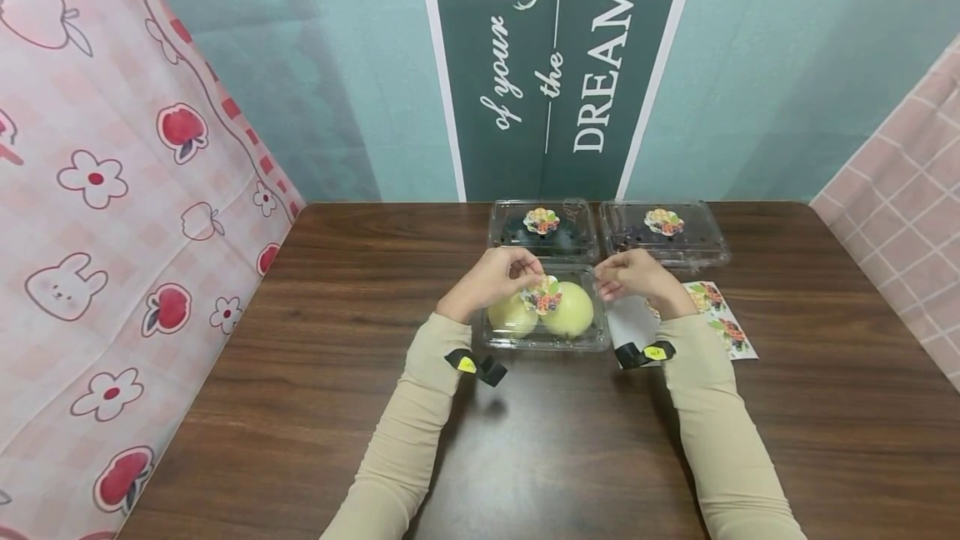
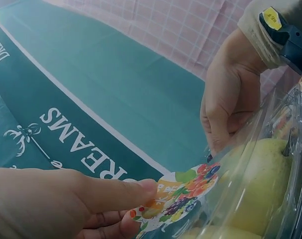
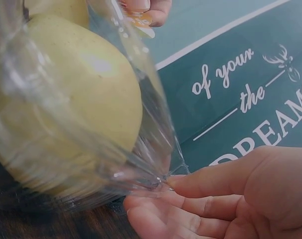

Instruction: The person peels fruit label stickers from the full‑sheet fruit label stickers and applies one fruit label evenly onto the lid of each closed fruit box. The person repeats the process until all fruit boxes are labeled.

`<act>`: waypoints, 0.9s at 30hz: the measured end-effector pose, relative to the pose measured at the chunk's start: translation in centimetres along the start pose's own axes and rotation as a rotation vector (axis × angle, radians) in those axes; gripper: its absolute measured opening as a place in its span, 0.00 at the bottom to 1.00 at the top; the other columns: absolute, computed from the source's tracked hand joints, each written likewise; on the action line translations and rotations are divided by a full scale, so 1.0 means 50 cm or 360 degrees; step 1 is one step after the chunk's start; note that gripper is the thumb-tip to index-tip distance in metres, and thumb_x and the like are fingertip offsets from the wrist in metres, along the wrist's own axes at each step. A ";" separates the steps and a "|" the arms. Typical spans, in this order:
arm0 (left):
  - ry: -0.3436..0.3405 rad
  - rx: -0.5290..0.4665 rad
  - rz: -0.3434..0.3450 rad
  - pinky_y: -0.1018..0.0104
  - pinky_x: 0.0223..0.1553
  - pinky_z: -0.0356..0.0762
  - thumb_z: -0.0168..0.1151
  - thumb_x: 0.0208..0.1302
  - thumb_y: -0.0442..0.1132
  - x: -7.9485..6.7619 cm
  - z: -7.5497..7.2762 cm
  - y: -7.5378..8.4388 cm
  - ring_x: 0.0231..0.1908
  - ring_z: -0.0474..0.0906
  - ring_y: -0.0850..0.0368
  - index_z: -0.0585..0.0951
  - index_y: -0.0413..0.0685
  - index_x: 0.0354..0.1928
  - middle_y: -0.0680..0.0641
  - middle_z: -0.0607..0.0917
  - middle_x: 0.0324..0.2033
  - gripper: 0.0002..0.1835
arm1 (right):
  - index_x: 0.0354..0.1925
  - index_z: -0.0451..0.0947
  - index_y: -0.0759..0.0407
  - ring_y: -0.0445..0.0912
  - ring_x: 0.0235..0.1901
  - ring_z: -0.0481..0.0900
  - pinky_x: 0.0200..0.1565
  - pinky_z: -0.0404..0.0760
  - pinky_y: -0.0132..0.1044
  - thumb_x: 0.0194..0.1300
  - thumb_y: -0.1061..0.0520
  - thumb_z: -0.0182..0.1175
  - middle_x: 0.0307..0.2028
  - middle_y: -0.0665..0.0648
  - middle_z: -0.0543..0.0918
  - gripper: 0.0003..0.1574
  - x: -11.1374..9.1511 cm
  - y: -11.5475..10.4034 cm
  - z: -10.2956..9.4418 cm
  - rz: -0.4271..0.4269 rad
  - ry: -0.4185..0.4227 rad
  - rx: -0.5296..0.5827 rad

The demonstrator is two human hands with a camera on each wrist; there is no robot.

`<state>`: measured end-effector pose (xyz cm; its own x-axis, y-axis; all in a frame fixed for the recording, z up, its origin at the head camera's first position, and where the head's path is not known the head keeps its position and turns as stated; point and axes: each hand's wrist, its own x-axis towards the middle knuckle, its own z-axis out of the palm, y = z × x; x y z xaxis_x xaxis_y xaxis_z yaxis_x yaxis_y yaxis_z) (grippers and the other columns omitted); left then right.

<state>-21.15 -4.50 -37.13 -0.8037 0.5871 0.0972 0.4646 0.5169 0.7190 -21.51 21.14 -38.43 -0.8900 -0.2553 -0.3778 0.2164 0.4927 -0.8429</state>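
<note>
My left hand (image 1: 501, 277) pinches a scalloped sticker (image 2: 178, 196) printed with colourful fruit between thumb and fingers. The sticker is over the lid of a clear plastic clamshell box (image 1: 547, 346); I cannot tell whether it touches the lid. Two yellow-green pears (image 1: 567, 311) lie inside the box. At the box's right side, my right hand (image 1: 637, 275) pinches its clear rim (image 3: 158, 185) between thumb and fingers. Under the right wrist lies a white sticker sheet (image 1: 738, 342) with more fruit stickers, partly hidden by the forearm.
Behind the pear box stand two more clear clamshell boxes, one on the left (image 1: 510, 232) and one on the right (image 1: 697, 232), each with a fruit sticker on its lid. A brown wooden table (image 1: 300, 407) bears everything. Fabric curtains (image 1: 322, 65) hang beyond its edges.
</note>
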 end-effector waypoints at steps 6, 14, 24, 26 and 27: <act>0.0000 -0.0030 -0.0013 0.78 0.37 0.75 0.63 0.63 0.35 0.000 0.000 0.003 0.35 0.79 0.58 0.82 0.39 0.38 0.42 0.85 0.35 0.06 | 0.57 0.67 0.82 0.35 0.26 0.82 0.37 0.86 0.33 0.73 0.61 0.48 0.27 0.48 0.84 0.24 0.001 0.000 0.000 0.0007 0.0001 0.0001; 0.0011 -0.0012 0.0010 0.79 0.37 0.74 0.65 0.62 0.36 0.002 0.003 0.003 0.34 0.78 0.58 0.82 0.38 0.38 0.42 0.84 0.33 0.07 | 0.57 0.67 0.82 0.34 0.26 0.82 0.39 0.86 0.34 0.73 0.61 0.48 0.27 0.48 0.85 0.24 0.000 -0.004 0.000 0.0018 0.0000 -0.0011; 0.0028 -0.0035 -0.0013 0.82 0.34 0.72 0.67 0.60 0.35 0.005 0.005 0.002 0.32 0.77 0.60 0.82 0.38 0.38 0.42 0.84 0.32 0.08 | 0.57 0.68 0.81 0.34 0.27 0.83 0.39 0.86 0.34 0.73 0.61 0.48 0.28 0.50 0.85 0.24 0.000 -0.007 -0.001 0.0016 0.0009 -0.0033; 0.0025 -0.0039 -0.0023 0.82 0.34 0.71 0.67 0.60 0.35 0.004 0.004 0.004 0.32 0.77 0.60 0.82 0.38 0.38 0.43 0.84 0.32 0.08 | 0.57 0.68 0.81 0.35 0.26 0.83 0.39 0.86 0.34 0.73 0.61 0.48 0.28 0.50 0.85 0.24 0.000 -0.008 -0.002 0.0021 0.0009 -0.0035; 0.0024 -0.0035 -0.0030 0.82 0.34 0.71 0.67 0.59 0.35 0.005 0.004 0.004 0.32 0.77 0.61 0.82 0.38 0.38 0.43 0.84 0.32 0.08 | 0.57 0.68 0.81 0.35 0.26 0.83 0.39 0.86 0.34 0.73 0.61 0.48 0.28 0.50 0.85 0.24 0.000 -0.008 -0.002 0.0023 0.0007 -0.0034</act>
<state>-21.19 -4.12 -37.09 -0.8177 0.5679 0.0939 0.4414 0.5138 0.7356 -21.63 21.04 -38.03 -0.8885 -0.2446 -0.3883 0.2208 0.5139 -0.8289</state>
